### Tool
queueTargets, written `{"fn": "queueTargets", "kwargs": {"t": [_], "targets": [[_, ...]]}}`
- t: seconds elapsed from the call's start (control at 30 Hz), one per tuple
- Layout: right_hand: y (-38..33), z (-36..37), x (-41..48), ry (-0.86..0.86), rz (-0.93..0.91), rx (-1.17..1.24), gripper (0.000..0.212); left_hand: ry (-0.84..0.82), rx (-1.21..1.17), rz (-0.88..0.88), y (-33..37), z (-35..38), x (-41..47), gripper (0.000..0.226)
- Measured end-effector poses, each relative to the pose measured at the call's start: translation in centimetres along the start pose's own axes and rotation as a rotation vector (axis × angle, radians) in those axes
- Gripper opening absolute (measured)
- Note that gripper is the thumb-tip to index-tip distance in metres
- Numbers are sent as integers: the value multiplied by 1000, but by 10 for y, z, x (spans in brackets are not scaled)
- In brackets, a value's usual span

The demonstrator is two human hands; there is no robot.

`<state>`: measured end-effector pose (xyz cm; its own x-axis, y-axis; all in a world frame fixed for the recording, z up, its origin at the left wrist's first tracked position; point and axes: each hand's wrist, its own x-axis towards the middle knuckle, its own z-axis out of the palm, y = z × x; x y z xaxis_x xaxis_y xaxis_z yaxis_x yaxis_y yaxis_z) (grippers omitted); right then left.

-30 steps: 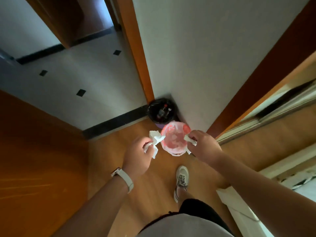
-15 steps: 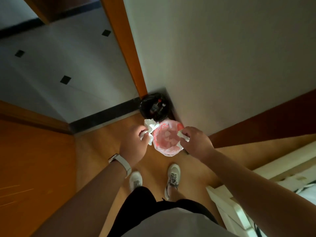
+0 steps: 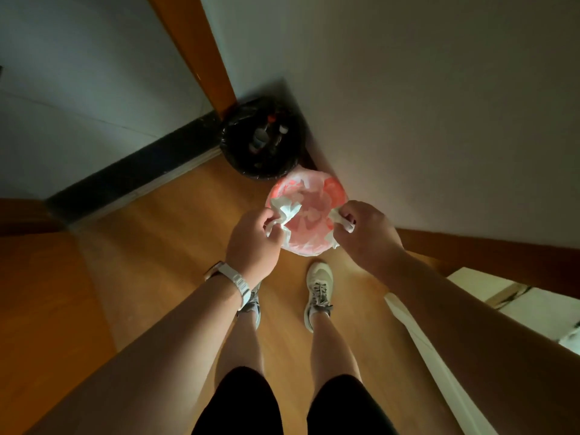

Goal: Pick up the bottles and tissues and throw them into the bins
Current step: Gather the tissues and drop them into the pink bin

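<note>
left hand (image 3: pixel 254 237): pinches a tissue (image 3: pixel 286 211), now moved over the pink bin (image 3: pixel 335 185) rim.
right hand (image 3: pixel 367 233): grips a second tissue (image 3: pixel 345 223), also closer.
meaning: both seem ready to drop.

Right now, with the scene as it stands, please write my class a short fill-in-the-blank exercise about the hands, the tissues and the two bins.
1. The left hand and the right hand each grip a crumpled white ____.
2. The farther bin, behind the pink-lined bin, has a ____ liner.
3. Inside the farther bin lie several ____.
4. The watch is on the ____ wrist.
Missing words: tissue; black; bottles; left.
</note>
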<state>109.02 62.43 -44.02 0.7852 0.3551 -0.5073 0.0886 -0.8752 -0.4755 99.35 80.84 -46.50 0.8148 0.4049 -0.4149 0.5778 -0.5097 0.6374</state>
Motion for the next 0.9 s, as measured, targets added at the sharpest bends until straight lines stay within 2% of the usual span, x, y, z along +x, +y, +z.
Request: {"fn": "queueTargets", "kwargs": {"t": [0.2, 0.33, 0.5, 0.7, 0.9], "targets": [[69, 103, 81, 0, 12, -39, 18, -135, 16, -8, -75, 98, 74, 19], [120, 167, 125, -2, 49, -77, 12, -192, 16, -19, -125, 161, 113, 20], [164, 215, 149, -62, 88, -99, 20, -267, 75, 5, -164, 205, 135, 26], [166, 210, 136, -144, 120, -165, 29, -302, 173, 105, -156, 184, 120, 28], [118, 153, 99, -139, 77, -220, 40, -289, 216, 219, -111, 121, 103, 31]]}}
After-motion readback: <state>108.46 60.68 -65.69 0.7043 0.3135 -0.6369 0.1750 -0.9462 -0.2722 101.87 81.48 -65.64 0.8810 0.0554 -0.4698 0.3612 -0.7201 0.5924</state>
